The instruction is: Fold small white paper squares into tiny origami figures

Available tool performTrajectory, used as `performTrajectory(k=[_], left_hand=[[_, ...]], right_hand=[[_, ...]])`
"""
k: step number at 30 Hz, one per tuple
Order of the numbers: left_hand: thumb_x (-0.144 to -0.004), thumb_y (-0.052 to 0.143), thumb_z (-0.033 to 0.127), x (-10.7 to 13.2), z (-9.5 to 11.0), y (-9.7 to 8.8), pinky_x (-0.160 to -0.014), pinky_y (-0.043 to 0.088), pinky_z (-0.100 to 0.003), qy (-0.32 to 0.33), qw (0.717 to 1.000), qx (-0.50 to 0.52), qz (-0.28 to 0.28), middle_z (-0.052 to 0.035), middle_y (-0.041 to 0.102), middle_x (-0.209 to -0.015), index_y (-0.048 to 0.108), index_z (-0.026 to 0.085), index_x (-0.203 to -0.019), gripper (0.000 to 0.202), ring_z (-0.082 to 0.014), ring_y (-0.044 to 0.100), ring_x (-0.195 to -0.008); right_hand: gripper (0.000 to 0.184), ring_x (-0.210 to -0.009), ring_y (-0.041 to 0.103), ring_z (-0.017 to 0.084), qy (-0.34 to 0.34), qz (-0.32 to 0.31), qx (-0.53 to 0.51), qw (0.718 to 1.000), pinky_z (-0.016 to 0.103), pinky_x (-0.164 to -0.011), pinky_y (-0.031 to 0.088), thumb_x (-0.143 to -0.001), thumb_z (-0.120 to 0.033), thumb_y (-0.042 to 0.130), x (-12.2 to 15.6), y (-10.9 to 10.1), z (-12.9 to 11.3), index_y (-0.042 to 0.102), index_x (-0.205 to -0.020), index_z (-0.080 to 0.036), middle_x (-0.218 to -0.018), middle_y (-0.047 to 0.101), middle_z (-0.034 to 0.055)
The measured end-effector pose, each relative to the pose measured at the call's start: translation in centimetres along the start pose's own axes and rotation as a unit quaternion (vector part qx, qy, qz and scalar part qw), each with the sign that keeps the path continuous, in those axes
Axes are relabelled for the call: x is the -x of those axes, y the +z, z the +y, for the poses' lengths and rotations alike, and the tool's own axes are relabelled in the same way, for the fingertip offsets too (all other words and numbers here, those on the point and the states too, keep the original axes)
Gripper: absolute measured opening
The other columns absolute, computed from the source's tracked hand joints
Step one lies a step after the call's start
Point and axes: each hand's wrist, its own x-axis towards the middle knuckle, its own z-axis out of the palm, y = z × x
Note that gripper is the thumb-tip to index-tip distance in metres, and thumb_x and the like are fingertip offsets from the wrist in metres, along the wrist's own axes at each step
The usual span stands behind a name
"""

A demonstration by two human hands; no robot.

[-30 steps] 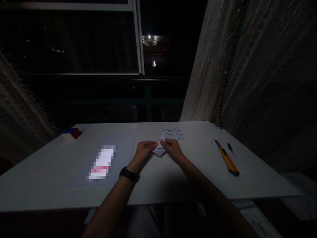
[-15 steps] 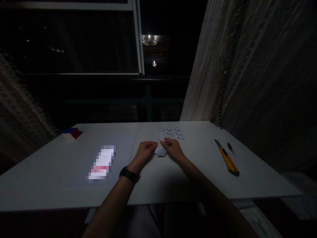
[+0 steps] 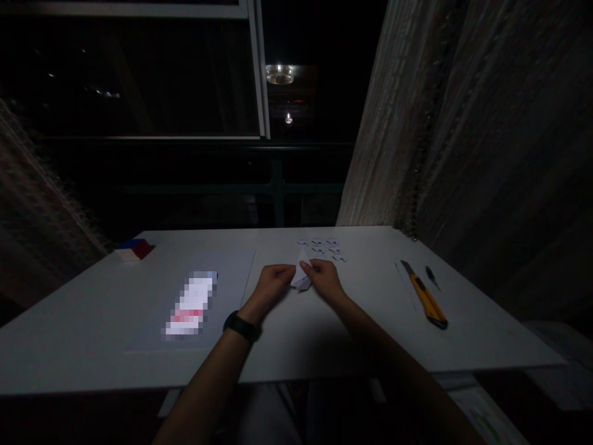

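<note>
A small folded piece of white paper (image 3: 301, 276) is held just above the white table (image 3: 324, 334), near its middle. My left hand (image 3: 271, 285) pinches its left side, and a black watch sits on that wrist. My right hand (image 3: 325, 279) pinches its right side, fingers curled around the fold. The paper's point sticks up between the two hands. Just beyond the hands lie several small paper cut-outs (image 3: 323, 248) in a cluster.
A yellow utility knife (image 3: 427, 301) and a small dark pen-like tool (image 3: 432, 277) lie at the right. A large pale sheet (image 3: 231, 272) with a blurred label covers the left half. A red and blue block (image 3: 133, 248) sits at the far left corner. Curtains hang on both sides.
The folded paper has been pressed narrower between my hands; its lower flap is now tucked in. Both hands stayed almost in place.
</note>
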Motion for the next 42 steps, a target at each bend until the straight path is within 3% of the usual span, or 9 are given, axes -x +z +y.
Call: performTrajectory(k=[6,13,21,26,36,42], left_hand=[[-0.063,0.064,0.038,-0.24,-0.38,-0.14,-0.052,0.036,-0.022,0.013,1.000,-0.001,-0.010,-0.0031,0.060,-0.058,0.068,0.008,-0.070,0.031,-0.0110,0.049,-0.053],[-0.057,0.070,0.033,-0.30,-0.49,-0.21,-0.056,0.041,-0.024,0.002,0.999,0.032,0.038,-0.0071,0.065,-0.066,0.068,0.008,-0.074,0.030,-0.0140,0.056,-0.058],[-0.053,0.074,0.025,-0.36,-0.95,-0.21,-0.056,0.044,-0.025,-0.036,0.995,0.093,0.030,-0.0089,0.067,-0.070,0.066,0.008,-0.082,0.035,-0.0153,0.059,-0.059],[-0.049,0.077,0.022,-0.39,-0.99,-0.43,-0.064,0.046,-0.028,-0.036,0.992,0.116,0.034,-0.0105,0.068,-0.078,0.064,0.008,-0.088,0.043,-0.0172,0.062,-0.067],[-0.046,0.079,0.021,-0.37,-0.80,-0.46,-0.064,0.046,-0.029,-0.033,0.989,0.133,0.059,-0.0094,0.067,-0.074,0.064,0.008,-0.085,0.043,-0.0163,0.062,-0.064],[-0.045,0.079,0.017,-0.28,-0.72,-0.40,-0.062,0.047,-0.029,-0.047,0.986,0.153,0.045,-0.0091,0.068,-0.075,0.064,0.010,-0.086,0.044,-0.0171,0.062,-0.062]], right_hand=[[0.032,-0.056,0.054,0.014,-0.011,0.007,0.035,0.999,0.023,-0.054,0.037,-0.074,-0.042,0.052,0.12,0.12,-0.39,0.064,-0.063,-0.015,-0.057,0.060,0.0008],[0.028,-0.058,0.057,0.014,-0.006,0.017,0.048,0.999,0.023,-0.057,0.040,-0.073,-0.040,0.054,0.15,0.11,-0.39,0.063,-0.064,-0.016,-0.060,0.063,0.0014],[0.026,-0.063,0.061,0.017,-0.013,0.032,0.014,0.999,0.025,-0.060,0.045,-0.072,-0.039,0.056,0.22,0.26,-0.24,0.067,-0.069,-0.016,-0.067,0.067,0.0038],[0.025,-0.064,0.061,0.017,-0.033,0.024,-0.003,0.999,0.025,-0.060,0.046,-0.073,-0.037,0.055,0.43,0.22,-0.68,0.066,-0.067,-0.016,-0.070,0.067,0.0033],[0.024,-0.071,0.062,0.018,-0.077,0.027,-0.022,0.996,0.026,-0.064,0.048,-0.074,-0.037,0.055,0.49,0.35,-0.86,0.067,-0.070,-0.017,-0.080,0.067,0.0047],[0.024,-0.076,0.062,0.019,-0.081,0.032,-0.018,0.996,0.028,-0.068,0.047,-0.075,-0.036,0.055,0.47,0.40,-0.85,0.068,-0.069,-0.017,-0.080,0.067,0.0052]])
